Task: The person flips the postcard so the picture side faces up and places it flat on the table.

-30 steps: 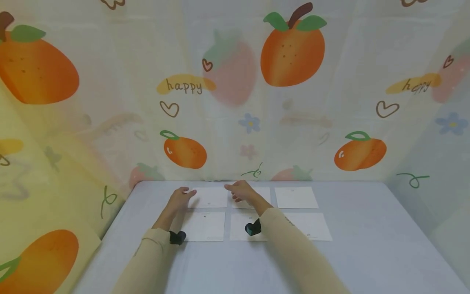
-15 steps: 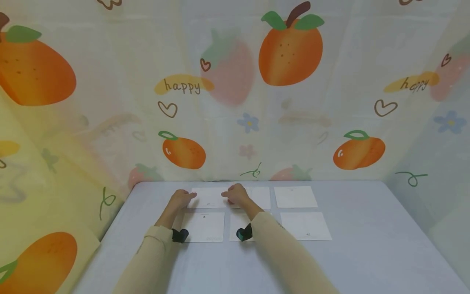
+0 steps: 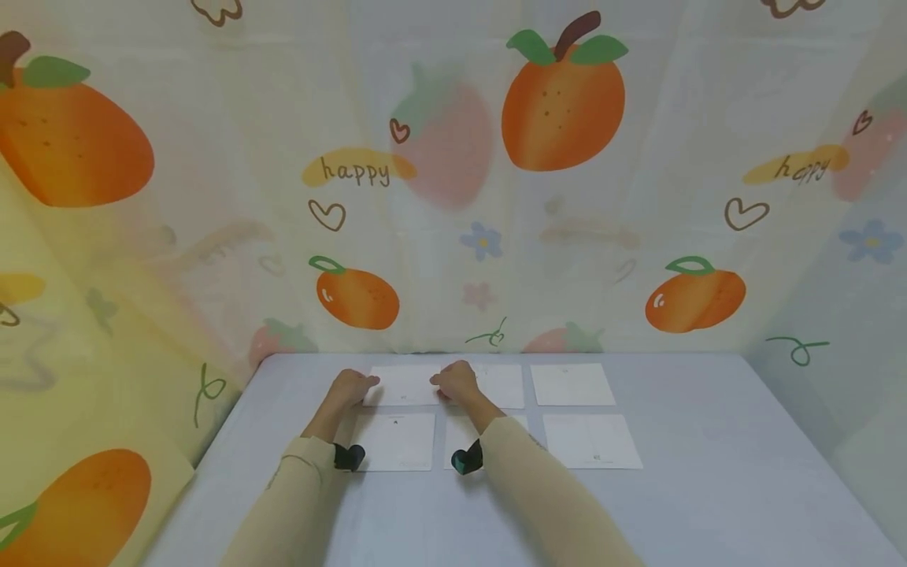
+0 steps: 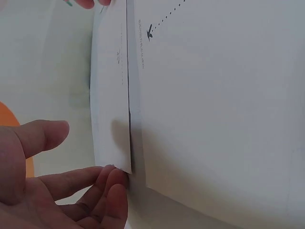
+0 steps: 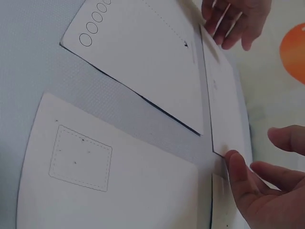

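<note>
Several white postcards lie on the table in two rows. My left hand is at the left end of the back-left postcard; in the left wrist view its fingertips touch that postcard's corner, and the thumb stands apart from it. At the other end, my right hand touches the same postcard's right corner with a fingertip, its thumb also held away, as the right wrist view shows. Beneath the right hand the back-middle postcard is partly covered. The front-left postcard lies nearer, with a small gap between.
The right sleeve partly covers the front-middle postcard. Further right lie the back-right postcard and front-right postcard. A fruit-printed curtain hangs behind the white-covered table.
My right hand and forearm have shifted left, the fingers coming to the back-left postcard's right edge. The left hand has stayed almost in place, its fingers now lower. The postcards look unmoved.
</note>
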The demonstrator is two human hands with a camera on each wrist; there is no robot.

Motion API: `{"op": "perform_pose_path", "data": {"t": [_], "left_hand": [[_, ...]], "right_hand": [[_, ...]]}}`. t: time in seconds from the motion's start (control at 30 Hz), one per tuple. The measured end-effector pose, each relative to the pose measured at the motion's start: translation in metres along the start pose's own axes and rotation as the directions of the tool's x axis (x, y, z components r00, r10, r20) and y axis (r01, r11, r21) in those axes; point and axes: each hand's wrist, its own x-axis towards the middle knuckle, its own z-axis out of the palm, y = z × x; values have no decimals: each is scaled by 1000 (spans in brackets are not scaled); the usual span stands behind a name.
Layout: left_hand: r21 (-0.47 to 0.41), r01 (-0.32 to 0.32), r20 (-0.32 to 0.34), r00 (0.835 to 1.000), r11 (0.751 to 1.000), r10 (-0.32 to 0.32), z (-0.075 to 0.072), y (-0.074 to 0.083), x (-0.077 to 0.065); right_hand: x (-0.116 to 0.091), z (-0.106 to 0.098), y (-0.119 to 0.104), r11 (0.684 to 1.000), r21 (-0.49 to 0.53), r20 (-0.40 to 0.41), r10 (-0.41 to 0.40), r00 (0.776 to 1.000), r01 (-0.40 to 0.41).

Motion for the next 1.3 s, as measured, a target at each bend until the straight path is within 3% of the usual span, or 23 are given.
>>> {"op": "perform_pose_path", "data": {"t": [0.33,0.77,0.9,1.1,1.3], "left_hand": [[-3,-28,3,1000,1000,28,0,-3,3],[-126,-59,-47,997,990,54,-4,-8,1],[-131,-64,-105,993,989,50,-3,-7,-1],[-173,-108,-233,970,979,66,-4,-8,-4],[-258,-145,-257,963,955,77,-5,-6,-7]], "right_hand": [[3,2,4,988,138,-42,76,996,-69],[-4,3,9,958,282,-60,68,996,-48],[-9,0,8,947,322,-56,39,998,-19],[-7,1,8,945,325,-78,-20,997,44],[-9,-1,5,948,310,-154,-29,988,76]]}}
